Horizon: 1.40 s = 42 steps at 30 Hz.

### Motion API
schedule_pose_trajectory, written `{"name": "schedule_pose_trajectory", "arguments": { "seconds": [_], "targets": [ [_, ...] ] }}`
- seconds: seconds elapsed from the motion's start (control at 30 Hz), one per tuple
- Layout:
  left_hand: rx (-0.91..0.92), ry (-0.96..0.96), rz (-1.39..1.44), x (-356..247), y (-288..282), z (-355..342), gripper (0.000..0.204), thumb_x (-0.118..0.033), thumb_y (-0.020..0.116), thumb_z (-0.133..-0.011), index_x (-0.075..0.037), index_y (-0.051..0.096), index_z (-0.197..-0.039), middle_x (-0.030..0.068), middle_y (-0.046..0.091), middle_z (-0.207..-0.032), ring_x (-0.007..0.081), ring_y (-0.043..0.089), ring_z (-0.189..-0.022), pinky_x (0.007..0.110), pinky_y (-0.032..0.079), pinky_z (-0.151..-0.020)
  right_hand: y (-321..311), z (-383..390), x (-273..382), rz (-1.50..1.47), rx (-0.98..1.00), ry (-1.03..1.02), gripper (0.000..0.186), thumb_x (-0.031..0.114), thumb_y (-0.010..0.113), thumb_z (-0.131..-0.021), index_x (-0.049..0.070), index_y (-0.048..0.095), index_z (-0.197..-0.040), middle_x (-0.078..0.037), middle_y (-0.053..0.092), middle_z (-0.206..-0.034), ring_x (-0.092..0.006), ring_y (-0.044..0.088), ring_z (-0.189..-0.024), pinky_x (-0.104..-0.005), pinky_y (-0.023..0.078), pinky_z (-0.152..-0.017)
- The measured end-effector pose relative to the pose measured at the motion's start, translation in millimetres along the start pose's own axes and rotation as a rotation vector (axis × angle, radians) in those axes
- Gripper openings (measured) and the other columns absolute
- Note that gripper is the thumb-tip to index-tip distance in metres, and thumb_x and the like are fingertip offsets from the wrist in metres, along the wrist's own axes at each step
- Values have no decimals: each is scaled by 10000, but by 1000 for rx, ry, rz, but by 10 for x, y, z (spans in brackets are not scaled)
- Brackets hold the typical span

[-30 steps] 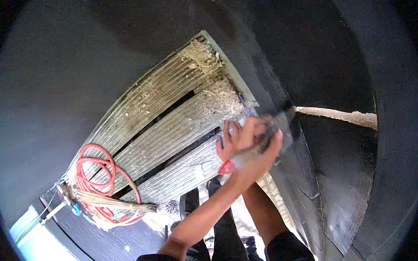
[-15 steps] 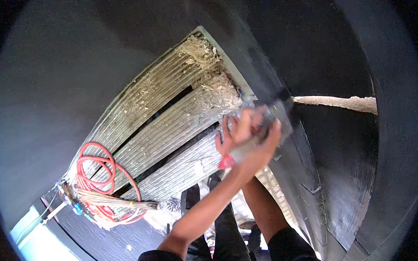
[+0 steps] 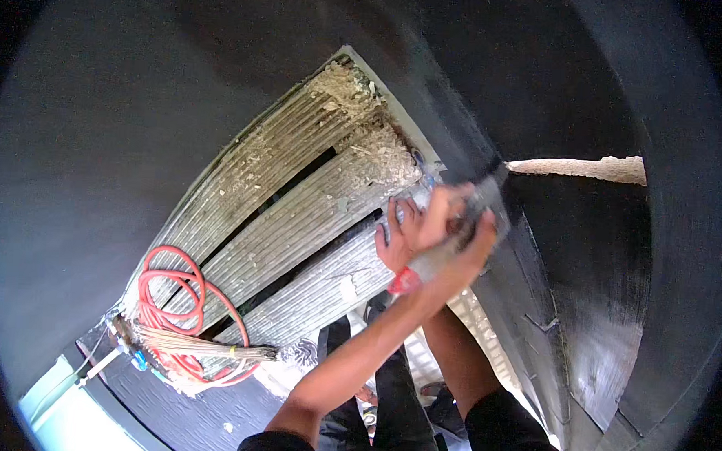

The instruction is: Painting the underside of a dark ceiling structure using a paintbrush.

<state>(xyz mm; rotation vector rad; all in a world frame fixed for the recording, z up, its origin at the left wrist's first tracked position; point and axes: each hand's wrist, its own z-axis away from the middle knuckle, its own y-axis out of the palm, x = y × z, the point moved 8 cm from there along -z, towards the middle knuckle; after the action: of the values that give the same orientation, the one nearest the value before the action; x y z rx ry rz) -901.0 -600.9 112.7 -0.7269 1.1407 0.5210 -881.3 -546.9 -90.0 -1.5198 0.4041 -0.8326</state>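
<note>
Right of centre, both hands meet on a grey brush with a red handle [image 3: 450, 246]: the left hand [image 3: 450, 238] is closed around it, the right hand [image 3: 397, 235] steadies it with spread fingers (against the dark painted wall [image 3: 564, 89]). An orange hose [image 3: 181, 306] lies coiled at lower left.

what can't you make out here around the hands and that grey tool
Head view only:
- Grey tool: its working end and shape, wrapped by both hands and blurred.
- Left hand and right hand: they overlap, so which fingers grip what is unclear.
- Red piece at the wrist: too small to identify.
- Legs and floor below: hidden by the forearms.
- Hose ends: buried under the broom.
</note>
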Motion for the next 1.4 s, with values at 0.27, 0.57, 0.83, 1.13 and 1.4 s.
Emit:
{"name": "schedule_pose_trajectory", "arguments": {
  "seconds": [0.27,0.57,0.83,1.13,1.4],
  "targets": [
    [-202,63,519,-615,-521,-668,243,-106,678,-898,-37,500,-1048,79,653,-900,122,577,-804,280,480,-686,-178,-14,-89,-102,-129,-37,632,332,571,-918,62,435,-1473,-197,402,-1467,-375,331,-1416,-582,228,-1184],
    [-22,-39,511,-467,-145,-541,249,-25,620,-912,-3,458,-1101,103,682,-875,109,620,-568,258,499,-460,130,73,-143,-297,-122,91,625,399,573,-913,78,494,-1444,-182,454,-1449,-407,379,-1382,-623,269,-1142],
    [250,-52,648,-327,249,-200,304,-3,641,-926,-29,428,-1142,89,690,-880,104,651,-633,217,526,-455,-452,-35,-83,-74,-183,-62,586,313,619,-898,53,536,-1418,-241,523,-1354,-459,436,-1309,-566,327,-1132],
    [204,-67,524,-563,-266,-1238,244,-21,671,-840,24,518,-1025,124,653,-732,179,604,-463,302,481,-404,-56,24,-70,-45,-133,-48,675,366,576,-896,30,461,-1470,-206,449,-1427,-381,399,-1376,-580,252,-1173],
    [-258,405,456,-681,-761,-1844,203,-76,637,-886,-5,511,-1029,129,628,-807,178,603,-525,324,481,-458,-146,-14,-67,-68,-126,-28,655,326,618,-882,21,489,-1447,-200,453,-1411,-365,374,-1397,-550,214,-1200]
  ]
}}
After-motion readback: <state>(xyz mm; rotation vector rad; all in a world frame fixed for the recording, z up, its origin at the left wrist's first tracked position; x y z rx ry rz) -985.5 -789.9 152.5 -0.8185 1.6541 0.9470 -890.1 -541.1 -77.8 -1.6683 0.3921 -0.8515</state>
